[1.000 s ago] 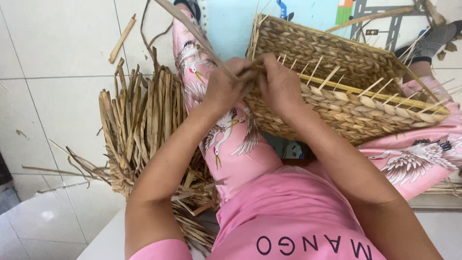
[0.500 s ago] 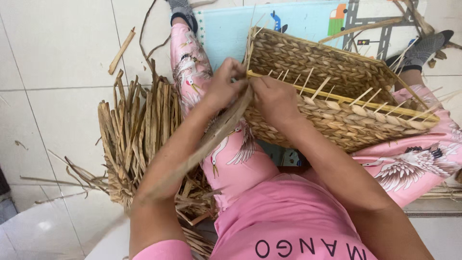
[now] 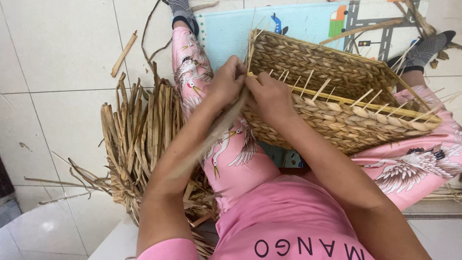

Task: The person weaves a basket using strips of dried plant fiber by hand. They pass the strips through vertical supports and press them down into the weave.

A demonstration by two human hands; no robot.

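A white tiled floor [image 3: 62, 58] fills the left of the view, and a pale blue play mat [image 3: 308, 21] with a road print lies at the top. On the person's lap, over pink trousers [image 3: 240, 159] printed with white cranes, rests a rectangular woven basket [image 3: 337, 91], tilted so its open top faces away; thin pale stakes stick up along its unfinished rim. To the left on the floor lies a thick bundle of dried straw strips [image 3: 139, 139], with loose pieces scattered around it.

Both hands meet at the basket's near left corner. The left hand [image 3: 226, 84] is closed, fingers pinching a long flat straw strand [image 3: 216, 132] that runs down and back along the left forearm. The right hand [image 3: 272, 96] lies just beside it, touching the rim, fingers curled over the weave; it seems to press the same strand against the corner, though the fingertips are hidden behind the left hand. Grey-socked feet [image 3: 183, 9] show at the top.
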